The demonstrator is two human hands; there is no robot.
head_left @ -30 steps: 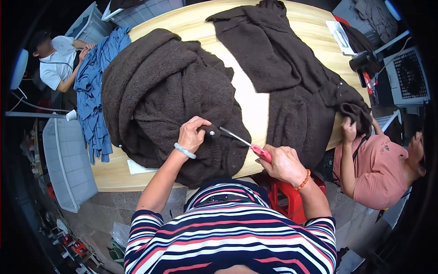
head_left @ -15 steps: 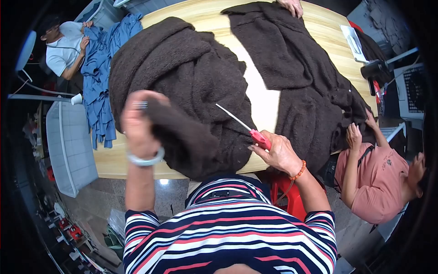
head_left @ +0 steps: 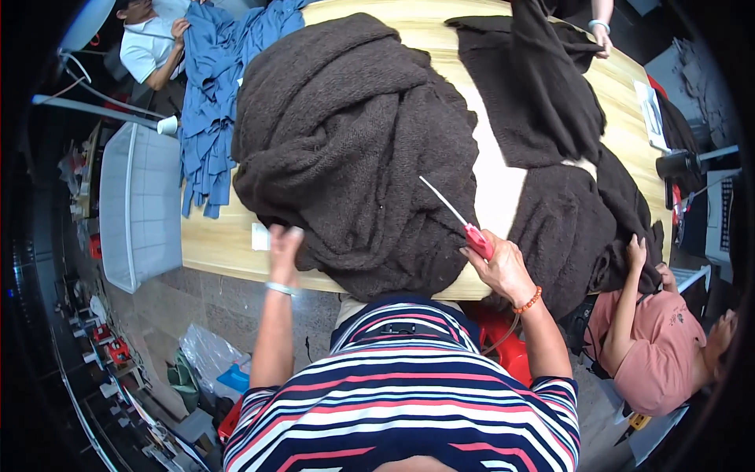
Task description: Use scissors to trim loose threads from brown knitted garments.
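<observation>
A large heap of dark brown knit fabric (head_left: 346, 141) lies bunched on the wooden table in front of me. Its folds spread almost to the near edge. At the heap's lower left is my left hand (head_left: 285, 253), next to a small white tag (head_left: 260, 237). Motion smears its fingers, so whether they grip the cloth is unclear. My right hand (head_left: 506, 271) is closed around a slim tool (head_left: 476, 238) with a pinkish-red handle. The tool's long, pale metal end points up and left over the heap's right side.
More brown knitwear (head_left: 543, 94) lies to the right, handled by a person at the far side and one in a pink shirt (head_left: 657, 346). Blue cloth (head_left: 211, 102) hangs over the left edge near another person. A white bin (head_left: 141, 208) stands at left, a red stool (head_left: 511, 354) below.
The brown fold that my left hand was lifting has gone down into the heap. That hand is lower now. Across the table, the far person has raised a brown piece. The whole view has shifted.
</observation>
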